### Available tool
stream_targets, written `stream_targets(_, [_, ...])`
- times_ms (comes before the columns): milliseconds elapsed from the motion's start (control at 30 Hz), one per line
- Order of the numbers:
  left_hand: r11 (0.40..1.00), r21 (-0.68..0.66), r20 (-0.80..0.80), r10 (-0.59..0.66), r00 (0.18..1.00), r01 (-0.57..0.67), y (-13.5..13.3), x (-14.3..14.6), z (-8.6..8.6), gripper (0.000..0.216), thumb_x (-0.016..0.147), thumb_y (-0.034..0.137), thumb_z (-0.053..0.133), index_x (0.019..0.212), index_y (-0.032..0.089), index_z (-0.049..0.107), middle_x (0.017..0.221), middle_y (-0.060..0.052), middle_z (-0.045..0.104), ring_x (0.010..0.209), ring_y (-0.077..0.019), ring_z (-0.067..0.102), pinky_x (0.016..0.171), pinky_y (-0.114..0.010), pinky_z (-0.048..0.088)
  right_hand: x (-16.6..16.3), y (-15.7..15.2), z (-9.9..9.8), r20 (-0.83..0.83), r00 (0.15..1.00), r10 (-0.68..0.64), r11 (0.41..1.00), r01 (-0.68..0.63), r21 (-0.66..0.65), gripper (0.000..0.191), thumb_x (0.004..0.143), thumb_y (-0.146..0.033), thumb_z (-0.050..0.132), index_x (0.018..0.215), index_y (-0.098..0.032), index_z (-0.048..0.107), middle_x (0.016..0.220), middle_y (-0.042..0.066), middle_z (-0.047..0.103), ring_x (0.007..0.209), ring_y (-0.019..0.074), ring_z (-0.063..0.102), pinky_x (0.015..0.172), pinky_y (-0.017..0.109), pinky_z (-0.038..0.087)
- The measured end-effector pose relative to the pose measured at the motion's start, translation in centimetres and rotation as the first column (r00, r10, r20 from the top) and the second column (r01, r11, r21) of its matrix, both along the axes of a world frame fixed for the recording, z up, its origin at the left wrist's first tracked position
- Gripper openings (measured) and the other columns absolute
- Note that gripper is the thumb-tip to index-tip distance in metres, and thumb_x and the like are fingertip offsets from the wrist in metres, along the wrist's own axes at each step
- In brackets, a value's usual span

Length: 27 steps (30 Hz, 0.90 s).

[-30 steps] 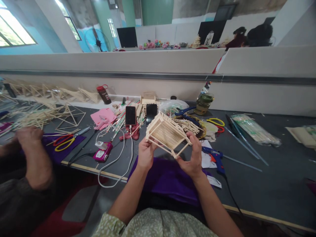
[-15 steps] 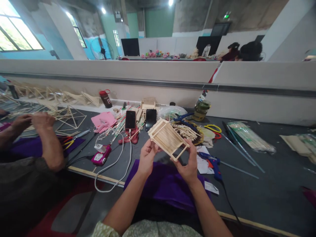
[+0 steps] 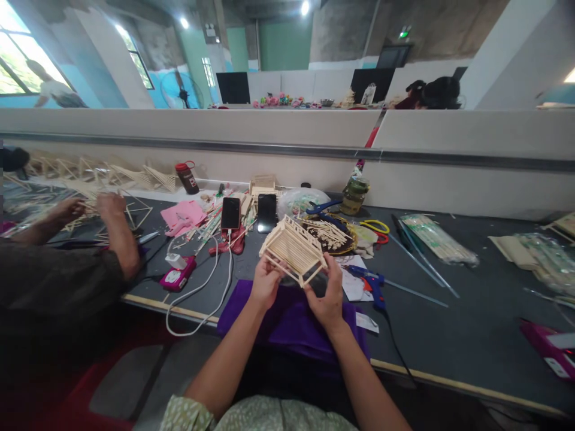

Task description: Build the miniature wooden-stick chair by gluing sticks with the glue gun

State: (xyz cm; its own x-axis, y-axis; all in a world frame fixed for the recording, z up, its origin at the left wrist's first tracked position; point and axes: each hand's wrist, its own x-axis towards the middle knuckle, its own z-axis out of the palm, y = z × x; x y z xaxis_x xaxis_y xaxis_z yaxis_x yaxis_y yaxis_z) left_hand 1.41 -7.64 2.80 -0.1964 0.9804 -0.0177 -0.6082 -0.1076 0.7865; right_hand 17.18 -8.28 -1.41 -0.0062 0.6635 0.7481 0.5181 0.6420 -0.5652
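Between my two hands I hold a small wooden stick model [image 3: 294, 248], a frame of pale thin sticks with a slatted floor and low railings. My left hand [image 3: 266, 281] pinches its near left edge, and my right hand [image 3: 327, 296] grips its near right corner. The model is tilted above a folded purple cloth [image 3: 287, 326] at the table edge. Just behind it lies a round basket of short sticks [image 3: 330, 233]. A blue glue gun [image 3: 375, 284] rests on white paper right of my right hand.
Two phones, one a black phone [image 3: 266, 212], lie behind the model. A looping white cable [image 3: 171, 311] hangs over the front edge at left. Yellow-and-red-handled scissors [image 3: 376, 227], a glass jar [image 3: 354, 196] and bagged sticks [image 3: 440, 239] are at right. A co-worker's hands [image 3: 110, 206] handle sticks at left.
The stick model has turned in my hands, its open end now facing nearer me. The view has shifted a little to the right. The co-worker's hands have moved right and apart.
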Motion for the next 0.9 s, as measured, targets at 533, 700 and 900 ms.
stream_targets(533, [0.998,0.019,0.266,-0.059,0.962,0.055,2.7,-2.6,-8.1,0.041,0.065,0.019,0.089,0.096,0.021,0.062,0.093,0.001,0.074,0.080,-0.0142,0.070,0.084,-0.030,0.057,-0.1,1.4,-4.4,-0.049,0.997,0.059,0.975,-0.068,-0.210,0.026,0.099,-0.030,0.044,0.101,-0.021,0.068,0.098,0.007,0.075,0.091,0.0197,0.072,0.082,0.030,0.054])
stream_targets(700, [0.998,0.034,0.238,-0.060,0.969,0.053,2.8,-3.1,-8.7,0.048,0.069,0.015,0.086,0.110,0.021,0.062,0.098,0.000,0.074,0.085,-0.0141,0.071,0.089,-0.030,0.056,-0.1,1.4,-4.7,-0.005,0.999,0.054,0.961,-0.053,-0.273,0.030,0.100,-0.034,0.041,0.102,-0.022,0.068,0.084,0.004,0.076,0.079,0.0191,0.072,0.071,0.027,0.048])
stream_targets(900, [0.996,0.068,0.192,-0.067,0.979,0.055,2.3,-2.8,-8.3,0.050,0.071,0.013,0.084,0.116,0.019,0.063,0.105,-0.004,0.075,0.089,-0.0165,0.072,0.084,-0.028,0.058,-0.3,1.0,-4.4,0.099,0.993,0.061,0.959,-0.031,-0.282,0.035,0.099,-0.038,0.045,0.073,-0.023,0.063,0.059,0.001,0.065,0.056,0.0162,0.059,0.056,0.026,0.030])
